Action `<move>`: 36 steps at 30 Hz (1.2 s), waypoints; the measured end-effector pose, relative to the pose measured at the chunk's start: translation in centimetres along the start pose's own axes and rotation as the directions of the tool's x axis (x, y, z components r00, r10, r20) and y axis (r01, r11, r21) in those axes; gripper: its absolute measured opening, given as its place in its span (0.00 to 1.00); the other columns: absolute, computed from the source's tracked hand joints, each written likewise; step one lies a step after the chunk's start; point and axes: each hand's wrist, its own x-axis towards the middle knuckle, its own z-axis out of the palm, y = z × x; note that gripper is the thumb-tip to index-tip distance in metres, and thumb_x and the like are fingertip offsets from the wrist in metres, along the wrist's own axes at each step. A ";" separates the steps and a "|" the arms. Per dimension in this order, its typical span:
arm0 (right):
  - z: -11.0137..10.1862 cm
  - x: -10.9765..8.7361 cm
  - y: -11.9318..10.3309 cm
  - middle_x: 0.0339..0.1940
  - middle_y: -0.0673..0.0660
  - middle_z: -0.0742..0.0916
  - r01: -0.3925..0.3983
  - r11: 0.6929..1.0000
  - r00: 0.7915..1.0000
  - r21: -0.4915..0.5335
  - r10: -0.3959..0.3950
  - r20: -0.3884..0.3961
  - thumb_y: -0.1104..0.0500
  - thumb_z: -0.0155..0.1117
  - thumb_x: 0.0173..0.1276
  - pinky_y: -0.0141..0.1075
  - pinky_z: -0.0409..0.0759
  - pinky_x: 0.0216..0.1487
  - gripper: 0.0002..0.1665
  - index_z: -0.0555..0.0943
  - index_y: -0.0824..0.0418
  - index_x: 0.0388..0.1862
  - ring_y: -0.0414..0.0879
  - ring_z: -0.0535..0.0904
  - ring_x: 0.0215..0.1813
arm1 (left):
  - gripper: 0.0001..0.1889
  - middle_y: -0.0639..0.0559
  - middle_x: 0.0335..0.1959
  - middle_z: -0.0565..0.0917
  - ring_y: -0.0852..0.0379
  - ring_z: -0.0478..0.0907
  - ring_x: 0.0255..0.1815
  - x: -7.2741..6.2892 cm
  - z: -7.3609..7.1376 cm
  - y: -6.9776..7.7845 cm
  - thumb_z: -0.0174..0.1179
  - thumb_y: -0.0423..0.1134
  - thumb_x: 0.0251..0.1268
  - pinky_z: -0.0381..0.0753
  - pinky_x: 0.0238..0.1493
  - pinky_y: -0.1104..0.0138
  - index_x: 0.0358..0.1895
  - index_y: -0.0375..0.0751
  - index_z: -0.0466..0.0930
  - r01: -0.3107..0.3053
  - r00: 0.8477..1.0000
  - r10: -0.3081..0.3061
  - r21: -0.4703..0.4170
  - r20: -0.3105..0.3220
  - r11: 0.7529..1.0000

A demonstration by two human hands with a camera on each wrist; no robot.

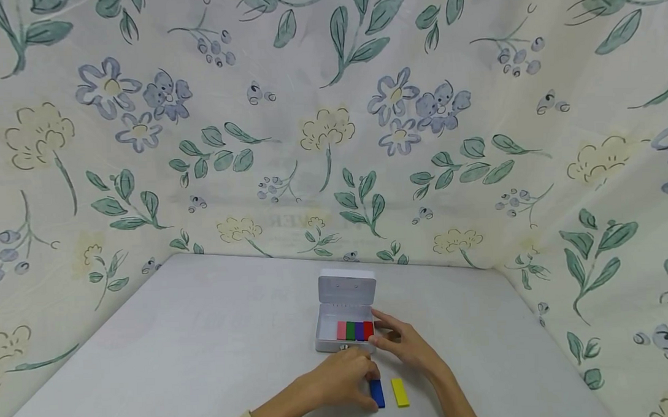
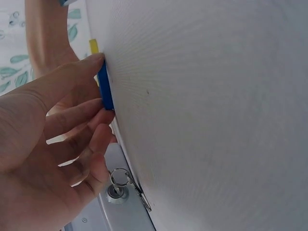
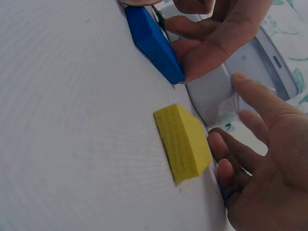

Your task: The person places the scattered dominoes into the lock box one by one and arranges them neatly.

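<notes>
The blue block (image 1: 377, 394) lies on the near side of the metal box (image 1: 328, 345), in front of its right corner. It looks like painted wood, so I judge it to be light, stiff and not easy to break; its flat faces may be a little slippery. The best place to take it is probably the two short ends, because its low body offers few other edges to the fingers.

The left hand (image 1: 345, 377) grasps it exactly so: in its wrist view, the thumb presses one end and the fingertips the other, so the block sits between them, near the surface (image 1: 233, 335). Whether it is lifted slightly, I cannot tell.

The yellow block (image 1: 400, 393) lies untouched, in front of the box and further to the right. The right hand (image 1: 407, 344) holds no block; its fingers are loosely bent and seem to touch the right side of the box.

Inside the box, toward the right end, stand in one row the pink block (image 1: 341, 330), green block (image 1: 350, 330), purple block (image 1: 359, 331) and red block (image 1: 368, 330). The lid (image 1: 346, 289) is raised at the back. Behind the box hangs a flowered cloth (image 1: 201, 201).
</notes>
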 end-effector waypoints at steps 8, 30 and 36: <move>0.0 0.0 0.1 0.67 0.63 0.78 -0.009 1.000 1.000 -0.011 0.009 0.001 0.43 0.64 0.67 0.51 0.77 0.59 0.40 0.64 0.48 0.76 0.49 0.79 0.54 | 0.20 0.66 0.34 0.83 0.72 0.68 0.34 0.0 0.0 0.1 0.75 0.53 0.49 0.74 0.43 0.77 0.46 0.52 0.87 -0.004 1.000 0.004 0.001 0.008 1.000; 0.0 0.1 0.1 0.67 0.63 0.78 -0.018 1.000 1.000 -0.013 0.018 -0.005 0.44 0.65 0.66 0.52 0.77 0.60 0.40 0.64 0.48 0.75 0.50 0.79 0.56 | 0.21 0.64 0.38 0.86 0.71 0.76 0.40 -0.4 -1.4 -0.5 0.74 0.53 0.50 0.77 0.49 0.75 0.46 0.49 0.86 0.004 1.000 -0.004 -0.075 -0.008 0.997; 0.1 0.2 0.3 0.67 0.64 0.78 -0.010 1.000 1.000 -0.021 0.010 -0.008 0.44 0.65 0.67 0.53 0.77 0.60 0.40 0.64 0.49 0.75 0.51 0.79 0.56 | 0.21 0.65 0.40 0.85 0.70 0.74 0.41 -0.6 -1.7 -0.6 0.74 0.53 0.50 0.77 0.49 0.74 0.46 0.50 0.86 0.030 0.999 -0.031 -0.077 -0.017 0.997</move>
